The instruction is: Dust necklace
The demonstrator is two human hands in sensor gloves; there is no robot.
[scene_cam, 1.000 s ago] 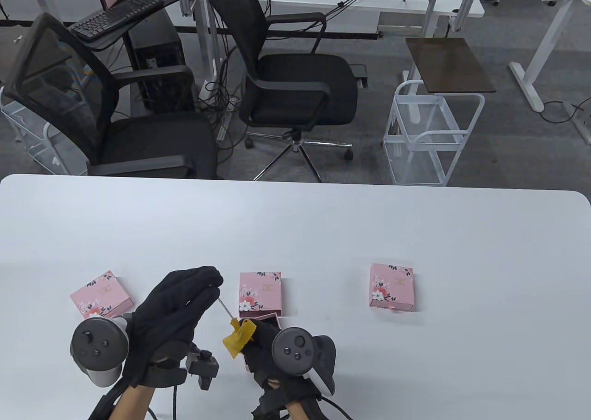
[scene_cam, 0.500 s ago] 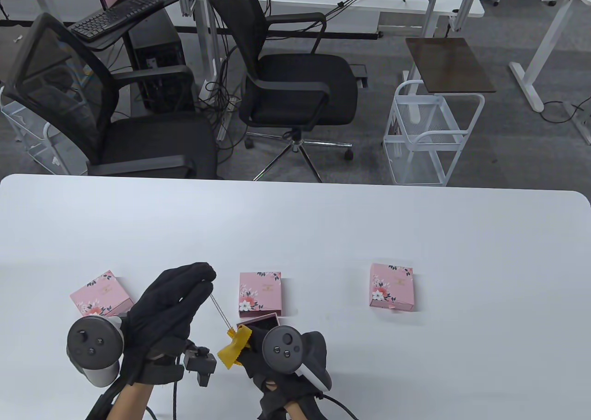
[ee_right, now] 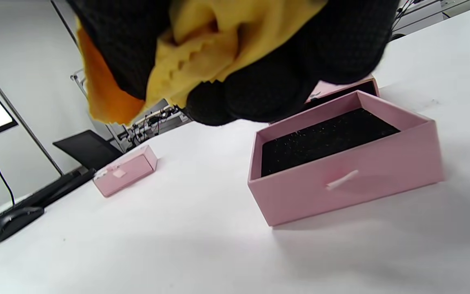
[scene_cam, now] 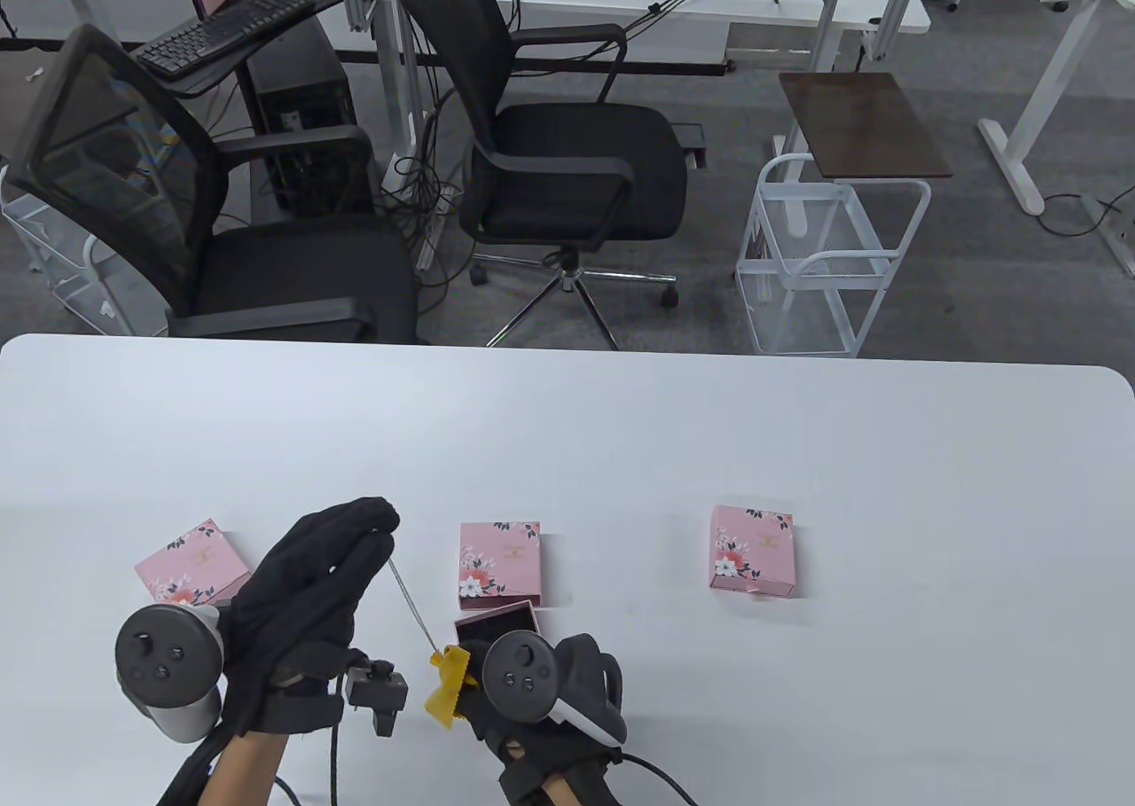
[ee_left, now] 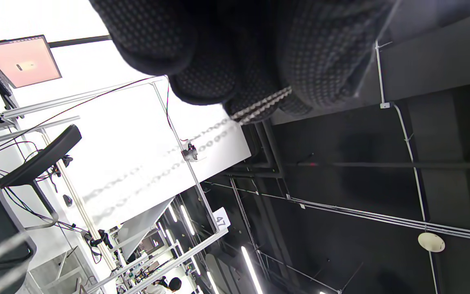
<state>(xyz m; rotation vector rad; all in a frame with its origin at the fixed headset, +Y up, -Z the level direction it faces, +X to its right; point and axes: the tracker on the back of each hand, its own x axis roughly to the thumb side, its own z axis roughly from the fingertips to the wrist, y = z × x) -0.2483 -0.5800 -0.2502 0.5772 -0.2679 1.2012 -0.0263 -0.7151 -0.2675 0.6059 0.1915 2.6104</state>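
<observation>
A thin silver necklace chain [scene_cam: 408, 604] is stretched taut between my two hands. My left hand [scene_cam: 368, 522] pinches its upper end at the fingertips; in the left wrist view the chain [ee_left: 259, 107] runs out from between the gloved fingers [ee_left: 320, 53]. My right hand [scene_cam: 470, 695] grips a yellow cloth [scene_cam: 446, 684] folded around the chain's lower end, and the right wrist view shows the cloth [ee_right: 218, 45] bunched in my fingers. Just behind my right hand lies an open pink drawer box [ee_right: 341, 163] with a black foam insert; the table view shows this drawer [scene_cam: 498, 618].
Three pink floral boxes lie on the white table [scene_cam: 621, 434]: one at the left [scene_cam: 191, 562], one in the middle [scene_cam: 499, 562], one at the right [scene_cam: 752, 551]. Black office chairs [scene_cam: 567, 150] and a white wire cart [scene_cam: 825, 256] stand beyond the far edge.
Both hands have shifted left and toward me. The length of chain showing between them has grown as the cloth slid down along it.
</observation>
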